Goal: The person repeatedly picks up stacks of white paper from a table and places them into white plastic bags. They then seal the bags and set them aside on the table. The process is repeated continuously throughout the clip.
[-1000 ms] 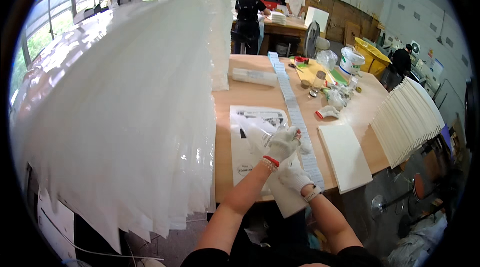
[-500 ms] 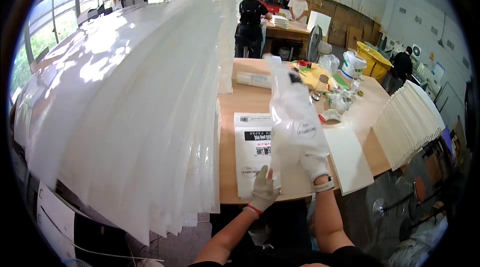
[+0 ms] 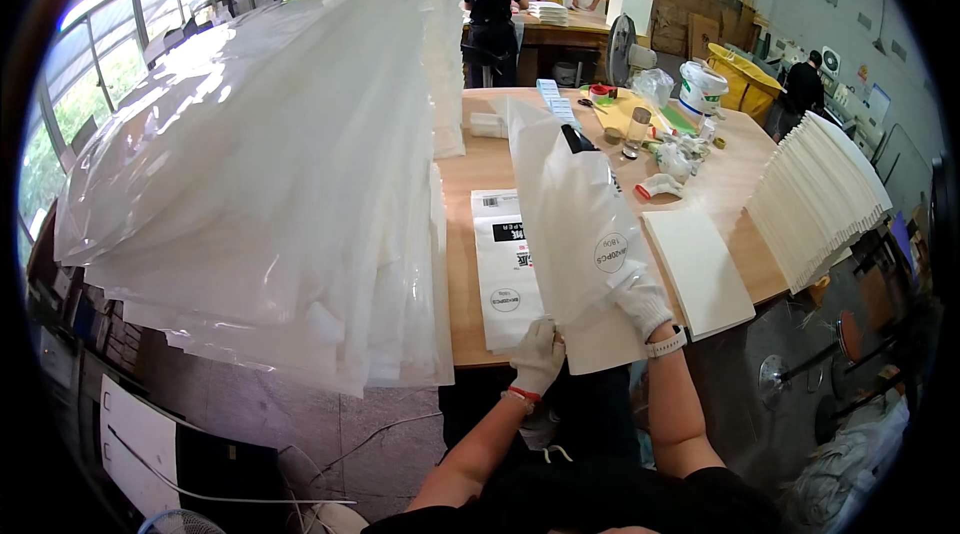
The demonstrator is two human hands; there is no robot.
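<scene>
We hold a printed plastic bag [image 3: 565,204] over the counter [image 3: 740,159], its near end reaching past the near edge with an off-white paper stack [image 3: 605,352] at its mouth. Our left hand [image 3: 538,354], gloved, pinches the bag's near left edge. Our gloved right hand [image 3: 642,302] lies over its near right side, fingers together; its thumb is hidden, so we cannot tell how firmly it grips.

Left of the bag, flat printed bags [image 3: 497,279] lie near the near edge; to the right, a white paper stack [image 3: 700,269] lies near the near right corner. A fanned stack of white sheets [image 3: 815,199] leans along the right edge, and tall milky plastic sheeting [image 3: 260,194] flanks the left edge.

Farther off lie a loose glove [image 3: 660,186], a glass jar [image 3: 635,134] and a white bucket [image 3: 703,86]. Beyond the far edge, two people stand at another counter.
</scene>
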